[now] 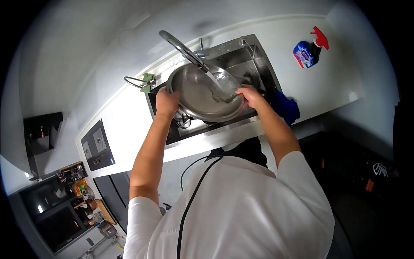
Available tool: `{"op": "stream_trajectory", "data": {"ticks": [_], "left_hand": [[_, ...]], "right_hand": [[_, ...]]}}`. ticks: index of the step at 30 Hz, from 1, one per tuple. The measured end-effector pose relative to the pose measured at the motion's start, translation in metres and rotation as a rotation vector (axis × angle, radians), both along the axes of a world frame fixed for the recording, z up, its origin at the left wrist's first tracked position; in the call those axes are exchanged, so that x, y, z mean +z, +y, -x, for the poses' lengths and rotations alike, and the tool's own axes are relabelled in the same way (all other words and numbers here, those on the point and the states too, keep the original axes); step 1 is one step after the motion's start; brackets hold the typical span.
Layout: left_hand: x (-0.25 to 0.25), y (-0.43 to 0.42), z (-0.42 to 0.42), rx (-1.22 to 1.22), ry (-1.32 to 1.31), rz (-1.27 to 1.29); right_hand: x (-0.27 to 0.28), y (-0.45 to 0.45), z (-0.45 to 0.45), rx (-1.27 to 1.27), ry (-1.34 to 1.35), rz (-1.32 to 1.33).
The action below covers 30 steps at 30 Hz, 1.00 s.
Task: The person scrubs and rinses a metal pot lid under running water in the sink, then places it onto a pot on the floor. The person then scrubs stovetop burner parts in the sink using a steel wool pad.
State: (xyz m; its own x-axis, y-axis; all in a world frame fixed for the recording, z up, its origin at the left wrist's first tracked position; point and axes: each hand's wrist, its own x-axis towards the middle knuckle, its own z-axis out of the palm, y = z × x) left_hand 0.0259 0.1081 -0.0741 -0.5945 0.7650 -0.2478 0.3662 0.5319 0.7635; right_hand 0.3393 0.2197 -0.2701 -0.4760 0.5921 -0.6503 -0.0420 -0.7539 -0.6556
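Observation:
A wide, round stainless steel pan is held tilted over the sink, under the running faucet. Water from the spout pools toward the pan's right side. My left hand is closed on the left rim. On the right rim, my right hand grips with the thumb on top and the fingers mostly hidden beneath. The pan covers much of the basin; part of a drain fitting shows below its lower left edge.
A spray bottle with a red trigger stands on the counter to the right. A blue cloth hangs over the sink's right edge. Left of the sink lies a green cloth. Farther left is a built-in cooktop.

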Motion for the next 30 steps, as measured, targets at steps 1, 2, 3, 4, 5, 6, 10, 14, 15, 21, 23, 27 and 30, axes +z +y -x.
{"op": "stream_trajectory", "data": {"ticks": [1,2,3,4,5,6,10,14,15,21,23,27,30], "left_hand": [[-0.005,-0.004,0.005,0.038,-0.124,0.053],[-0.01,-0.008,0.01,0.076,-0.25,0.105],[-0.014,-0.011,0.012,0.112,-0.378,0.158],[-0.018,-0.015,0.01,0.151,-0.45,0.187],[-0.022,-0.019,0.007,0.189,-0.524,0.216],[-0.028,-0.023,0.004,0.226,-0.6,0.245],[-0.064,-0.037,-0.016,0.225,-0.813,0.268],[-0.134,-0.035,-0.034,0.13,-1.089,0.27],[-0.141,-0.031,-0.043,0.066,-1.109,0.244],[-0.165,0.002,-0.1,0.016,-1.102,0.325],[-0.176,0.01,-0.111,-0.04,-1.039,0.388],[-0.183,0.021,-0.12,-0.096,-1.054,0.38],[-0.18,0.031,-0.113,-0.069,-1.042,0.317]], "right_hand": [[0.011,0.005,-0.01,0.048,-0.031,0.0],[0.023,0.01,-0.018,0.095,-0.065,0.0],[0.035,0.015,-0.024,0.13,-0.135,-0.026],[0.046,0.019,-0.029,0.163,-0.166,-0.019],[0.057,0.024,-0.035,0.196,-0.199,-0.013],[0.072,0.03,-0.043,0.228,-0.234,-0.008],[0.137,0.039,-0.059,0.284,-0.458,-0.225],[0.178,0.038,-0.069,0.328,-0.834,-0.591],[0.194,0.036,-0.07,0.369,-0.941,-0.699],[0.261,0.015,-0.067,0.457,-1.303,-1.002],[0.275,0.011,-0.065,0.479,-1.346,-1.022],[0.282,0.006,-0.074,0.465,-1.305,-1.074],[0.284,0.001,-0.082,0.416,-1.252,-1.112]]}}
